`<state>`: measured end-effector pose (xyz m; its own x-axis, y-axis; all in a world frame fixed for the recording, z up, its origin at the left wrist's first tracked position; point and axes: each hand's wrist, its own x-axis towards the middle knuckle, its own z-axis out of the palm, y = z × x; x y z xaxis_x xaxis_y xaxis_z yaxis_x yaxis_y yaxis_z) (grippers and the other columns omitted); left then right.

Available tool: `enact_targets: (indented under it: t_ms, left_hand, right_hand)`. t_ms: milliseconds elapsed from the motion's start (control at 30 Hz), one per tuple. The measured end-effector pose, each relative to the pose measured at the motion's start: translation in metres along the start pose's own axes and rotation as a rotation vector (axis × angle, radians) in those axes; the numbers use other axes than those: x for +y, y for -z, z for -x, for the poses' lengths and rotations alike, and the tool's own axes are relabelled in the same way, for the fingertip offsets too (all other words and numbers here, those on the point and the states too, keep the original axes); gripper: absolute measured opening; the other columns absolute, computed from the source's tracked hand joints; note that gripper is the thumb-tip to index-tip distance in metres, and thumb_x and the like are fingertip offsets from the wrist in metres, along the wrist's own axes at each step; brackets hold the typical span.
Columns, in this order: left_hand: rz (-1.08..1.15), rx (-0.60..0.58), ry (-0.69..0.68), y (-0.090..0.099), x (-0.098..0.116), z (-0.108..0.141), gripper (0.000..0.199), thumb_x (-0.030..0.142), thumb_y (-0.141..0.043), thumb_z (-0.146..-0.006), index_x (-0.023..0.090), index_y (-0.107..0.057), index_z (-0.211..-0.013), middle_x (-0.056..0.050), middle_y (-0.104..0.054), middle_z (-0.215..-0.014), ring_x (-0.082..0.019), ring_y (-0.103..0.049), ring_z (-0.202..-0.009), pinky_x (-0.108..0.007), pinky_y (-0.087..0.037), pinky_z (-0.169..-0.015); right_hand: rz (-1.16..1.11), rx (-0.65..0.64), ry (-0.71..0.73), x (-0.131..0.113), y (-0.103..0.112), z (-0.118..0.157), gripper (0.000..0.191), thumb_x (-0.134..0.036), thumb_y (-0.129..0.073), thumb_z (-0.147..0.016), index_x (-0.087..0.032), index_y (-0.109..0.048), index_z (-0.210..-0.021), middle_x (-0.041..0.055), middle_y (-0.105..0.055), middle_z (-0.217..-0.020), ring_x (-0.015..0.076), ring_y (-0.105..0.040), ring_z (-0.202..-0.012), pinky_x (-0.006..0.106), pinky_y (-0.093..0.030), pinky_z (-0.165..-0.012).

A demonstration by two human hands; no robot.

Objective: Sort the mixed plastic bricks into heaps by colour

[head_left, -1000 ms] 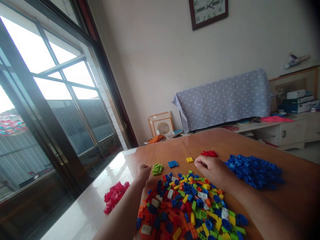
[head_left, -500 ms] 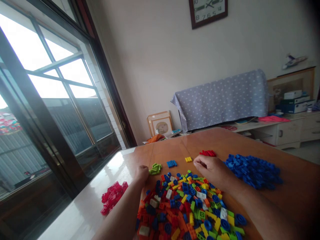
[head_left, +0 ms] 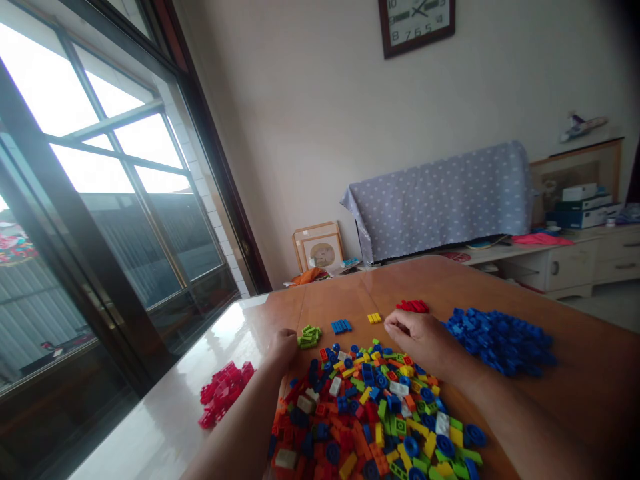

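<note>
My left hand (head_left: 284, 345) rests on the table as a loose fist, just left of a small pile of lime-green bricks (head_left: 309, 337). My right hand (head_left: 414, 331) lies with its fingers curled in near a short row of yellow bricks (head_left: 375, 319) and a group of red bricks (head_left: 413, 306). Nothing shows in either hand. Between my forearms spreads a large mixed heap of toy building bricks (head_left: 370, 413) in blue, red, orange, yellow, green and white. A small row of blue bricks (head_left: 341, 326) sits beyond the heap.
A big pile of blue bricks (head_left: 500, 340) stands right of my right hand. Pinkish-red bricks (head_left: 226, 392) lie left of my left forearm. The wooden table (head_left: 425, 277) reaches toward a low cabinet (head_left: 570, 267) and a cloth-covered object (head_left: 445, 200). Glass windows (head_left: 115, 187) line the left.
The view has shifted very slightly, moving the bricks a little to the left in the picture. Both hands keep their places and curled shape.
</note>
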<state>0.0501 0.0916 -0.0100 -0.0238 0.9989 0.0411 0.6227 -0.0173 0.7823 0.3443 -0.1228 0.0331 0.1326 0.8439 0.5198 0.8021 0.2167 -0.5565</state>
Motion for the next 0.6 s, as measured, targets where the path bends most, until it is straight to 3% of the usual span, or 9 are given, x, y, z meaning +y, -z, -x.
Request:
enact_targets:
  t_ms: [200, 400, 500, 600]
  left_hand:
    - [0.048, -0.017, -0.087, 0.006, 0.017, 0.02, 0.023, 0.026, -0.059, -0.08, 0.014, -0.07, -0.096, -0.01, -0.072, -0.092, -0.02, -0.066, -0.08, -0.027, -0.047, -0.066]
    - [0.15, -0.096, -0.153, 0.022, 0.047, 0.065, 0.04, 0.044, -0.062, -0.082, 0.017, -0.069, -0.11, -0.011, -0.074, -0.107, -0.023, -0.067, -0.095, -0.031, -0.05, -0.078]
    - [0.205, -0.121, -0.181, 0.033, 0.06, 0.093, 0.046, 0.049, -0.062, -0.082, 0.017, -0.069, -0.114, -0.012, -0.073, -0.111, -0.026, -0.067, -0.1, -0.034, -0.05, -0.081]
    - [0.253, -0.165, -0.225, 0.039, 0.071, 0.121, 0.046, 0.049, -0.061, -0.083, 0.017, -0.069, -0.115, -0.011, -0.074, -0.111, -0.026, -0.067, -0.1, -0.036, -0.049, -0.084]
  right_hand:
    - [0.005, 0.007, -0.02, 0.003, 0.001, -0.001, 0.023, -0.035, -0.048, -0.094, -0.022, -0.062, -0.081, -0.0008, -0.065, -0.068, 0.0159, -0.059, -0.064, 0.025, -0.035, -0.06]
    - [0.026, -0.03, -0.064, 0.01, 0.002, -0.001, 0.019, -0.031, -0.049, -0.091, -0.021, -0.064, -0.083, -0.0009, -0.064, -0.068, 0.0156, -0.059, -0.064, 0.025, -0.034, -0.06]
    - [0.028, -0.165, -0.116, 0.011, 0.001, 0.002, 0.018, -0.033, -0.053, -0.089, -0.021, -0.067, -0.089, -0.0006, -0.065, -0.068, 0.0154, -0.058, -0.063, 0.025, -0.033, -0.057]
    - [0.032, -0.415, -0.139, 0.007, -0.002, 0.007, 0.032, -0.043, -0.066, -0.082, -0.022, -0.07, -0.106, -0.0005, -0.066, -0.072, 0.0168, -0.059, -0.065, 0.024, -0.033, -0.054]
